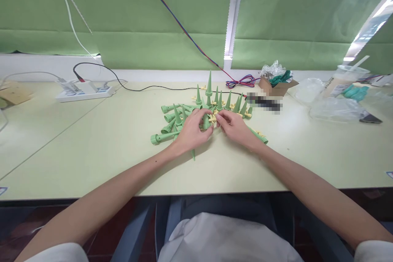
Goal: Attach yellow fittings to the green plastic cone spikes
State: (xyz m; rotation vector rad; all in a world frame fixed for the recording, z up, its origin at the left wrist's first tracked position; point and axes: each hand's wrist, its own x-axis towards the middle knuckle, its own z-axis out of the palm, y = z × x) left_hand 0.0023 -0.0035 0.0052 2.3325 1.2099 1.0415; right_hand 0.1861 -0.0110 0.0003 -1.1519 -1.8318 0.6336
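Note:
My left hand (195, 129) is curled round a green plastic spike (206, 122), a cone with a wider collar, tilted over the table. Thumb and fingertips of my right hand (235, 127) pinch a small yellow plastic piece (213, 118) against the side of that spike. Whether the two parts are joined cannot be made out. Around both hands lies a pile of similar green spikes (167, 137), some upright, some on their sides. Several of those at the back right carry yellow pieces (249, 114). One green spike stands tallest (209, 86) behind my hands.
A white power strip (86, 92) with plugs sits at the back left, its black cable running across the table (92, 151). At the back right are coiled red and blue wires (245, 81), a small cardboard box (273, 89), a drink cup (340, 82), plastic bags and a phone (370, 118).

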